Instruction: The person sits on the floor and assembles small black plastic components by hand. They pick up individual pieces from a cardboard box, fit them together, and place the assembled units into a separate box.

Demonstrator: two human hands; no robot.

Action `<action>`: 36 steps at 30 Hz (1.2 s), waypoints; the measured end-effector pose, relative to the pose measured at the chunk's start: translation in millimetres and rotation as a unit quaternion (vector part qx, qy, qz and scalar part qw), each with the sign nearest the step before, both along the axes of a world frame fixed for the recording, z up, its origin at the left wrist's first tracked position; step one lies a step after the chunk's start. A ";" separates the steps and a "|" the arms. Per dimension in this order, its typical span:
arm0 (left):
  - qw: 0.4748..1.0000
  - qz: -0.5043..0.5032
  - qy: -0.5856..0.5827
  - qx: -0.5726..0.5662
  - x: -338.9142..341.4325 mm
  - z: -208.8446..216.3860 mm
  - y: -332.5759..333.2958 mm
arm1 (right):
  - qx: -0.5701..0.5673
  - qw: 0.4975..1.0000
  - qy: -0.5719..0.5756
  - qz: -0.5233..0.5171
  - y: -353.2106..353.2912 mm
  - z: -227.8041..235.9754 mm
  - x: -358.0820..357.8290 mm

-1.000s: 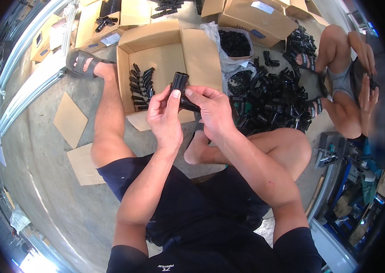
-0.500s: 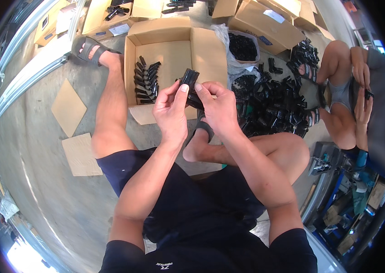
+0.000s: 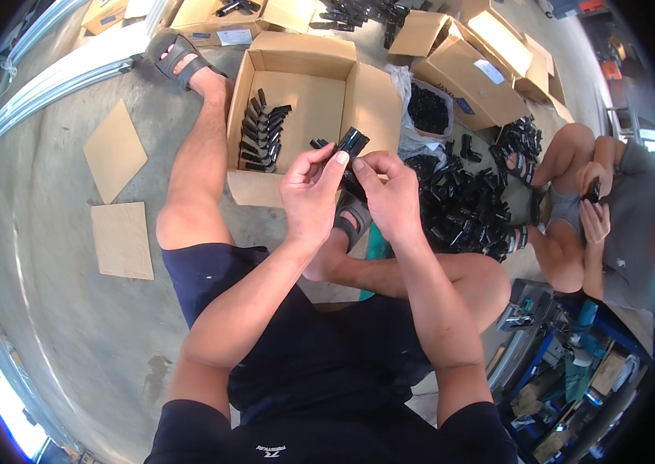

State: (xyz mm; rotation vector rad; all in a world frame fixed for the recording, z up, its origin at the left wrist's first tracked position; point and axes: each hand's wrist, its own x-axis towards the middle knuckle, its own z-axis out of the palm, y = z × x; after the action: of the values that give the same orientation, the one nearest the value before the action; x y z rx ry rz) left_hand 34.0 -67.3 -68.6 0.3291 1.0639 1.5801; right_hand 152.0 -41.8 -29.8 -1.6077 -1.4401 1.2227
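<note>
Both my hands are closed on one glossy black elbow-shaped plastic fitting (image 3: 353,142), held up in front of my chest. My left hand (image 3: 312,198) pinches its upper part with the thumb on top. My right hand (image 3: 392,195) grips its lower part, which the fingers largely hide. Just beyond stands an open cardboard box (image 3: 313,94); similar black fittings (image 3: 262,133) lie in an overlapping row along its left side. To the right, a large heap of the same fittings (image 3: 463,203) covers the floor.
A lined tub (image 3: 446,133) of small black pieces stands behind the heap. More cardboard boxes (image 3: 476,83) are at the back. Two cardboard sheets (image 3: 122,240) lie on the left floor. At right, a co-worker's hands (image 3: 593,203) hold a black piece. Metal profiles (image 3: 49,97) lie upper left.
My view has shifted, so the box and heap appear lower and the co-worker shows more. My hands keep hold of the fitting, its angle slightly changed. The co-worker's hands have moved.
</note>
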 end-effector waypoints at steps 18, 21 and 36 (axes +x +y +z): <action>0.999 0.013 -0.018 0.034 -2.2 7.4 1.3 | -0.050 0.979 0.192 -0.043 -0.6 -17.2 2.6; 1.000 0.011 -0.015 0.021 -2.2 6.9 1.1 | -0.086 0.966 0.240 -0.047 0.5 -11.9 4.6; 1.000 -0.015 -0.010 0.022 -2.6 3.4 -0.2 | -0.113 0.949 0.289 -0.063 2.3 -5.1 10.9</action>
State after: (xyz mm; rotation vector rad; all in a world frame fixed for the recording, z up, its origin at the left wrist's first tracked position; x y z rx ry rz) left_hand 31.4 -67.5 -65.3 0.3564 1.0053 1.5779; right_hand 162.9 -39.5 -34.9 -1.2956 -0.8388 1.6513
